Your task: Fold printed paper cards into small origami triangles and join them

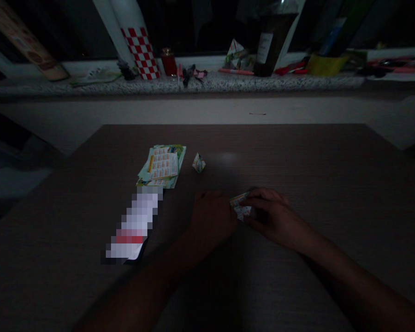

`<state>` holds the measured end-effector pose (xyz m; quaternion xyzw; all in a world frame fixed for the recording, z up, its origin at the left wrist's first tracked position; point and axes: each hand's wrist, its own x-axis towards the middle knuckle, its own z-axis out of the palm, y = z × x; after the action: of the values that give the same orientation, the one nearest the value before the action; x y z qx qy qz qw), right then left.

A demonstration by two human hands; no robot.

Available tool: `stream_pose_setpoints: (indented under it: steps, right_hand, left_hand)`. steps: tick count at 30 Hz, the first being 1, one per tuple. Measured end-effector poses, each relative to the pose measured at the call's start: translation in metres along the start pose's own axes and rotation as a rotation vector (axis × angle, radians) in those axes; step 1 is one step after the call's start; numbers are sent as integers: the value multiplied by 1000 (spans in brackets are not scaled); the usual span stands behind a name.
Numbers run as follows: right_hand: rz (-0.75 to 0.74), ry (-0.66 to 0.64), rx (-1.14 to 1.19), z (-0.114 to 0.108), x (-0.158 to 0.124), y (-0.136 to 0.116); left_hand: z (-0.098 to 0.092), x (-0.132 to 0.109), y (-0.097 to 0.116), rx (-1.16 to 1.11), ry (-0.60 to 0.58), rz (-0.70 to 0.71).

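A small piece of printed paper (241, 212), white with orange and green print, lies between my two hands at the middle of the table. My left hand (212, 214) is closed at its left edge, with the back of the hand hiding most of the fingers. From the right, my right hand (275, 214) grips the paper's other side, thumb below and fingers above. Beyond them stands a small folded paper shape (198, 163) with similar print. To its left is a loose stack of printed paper sheets (164, 165).
A phone (133, 226) with a lit, blurred screen lies left of my left hand. Behind the wooden table (297, 152), a granite sill (207, 84) carries a red-checked bottle (141, 50), a dark bottle (271, 44) and a yellow container (327, 63). The light is dim.
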<state>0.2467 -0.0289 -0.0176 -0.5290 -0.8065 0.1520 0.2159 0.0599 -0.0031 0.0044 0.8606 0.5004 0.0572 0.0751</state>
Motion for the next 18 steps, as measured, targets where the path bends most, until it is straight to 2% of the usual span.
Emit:
stream_pose_setpoints:
  steps: [18]
  right_hand:
    - [49,-2,15,4,0,-2]
  left_hand:
    - [0,1,0,6,5,6]
